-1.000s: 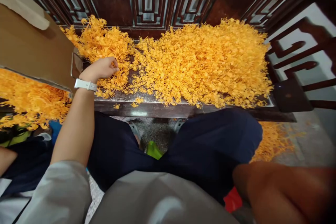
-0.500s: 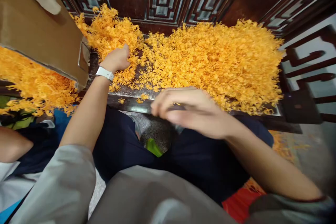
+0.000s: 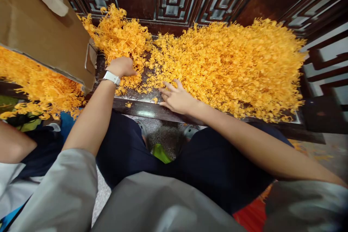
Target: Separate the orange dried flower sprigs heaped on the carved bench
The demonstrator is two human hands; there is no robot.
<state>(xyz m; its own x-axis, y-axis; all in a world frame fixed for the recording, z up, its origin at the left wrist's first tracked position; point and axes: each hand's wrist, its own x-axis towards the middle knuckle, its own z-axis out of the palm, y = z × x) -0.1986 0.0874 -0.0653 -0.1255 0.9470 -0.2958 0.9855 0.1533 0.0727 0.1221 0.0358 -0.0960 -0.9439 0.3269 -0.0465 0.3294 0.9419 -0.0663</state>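
L hand [image 3: 122, 67] & R hand [image 3: 176, 98] touching orange plastic bits [image 3: 231, 61].

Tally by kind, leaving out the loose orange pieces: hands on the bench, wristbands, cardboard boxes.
Hands on the bench: 2 (left hand, right hand)
White wristband: 1
Cardboard box: 1
Total: 4

Here's the outfit: a loose grey shirt [image 3: 163, 203] with short, wide sleeves, left sleeve [image 3: 59, 188] and right sleeve [image 3: 304, 203] both plain and unmarked, a white watch strap [image 3: 111, 77] snug just behind the left hand [image 3: 121, 66], dark navy trousers [image 3: 217, 166] below, and grey shoes [image 3: 190, 130] peeking out underneath.
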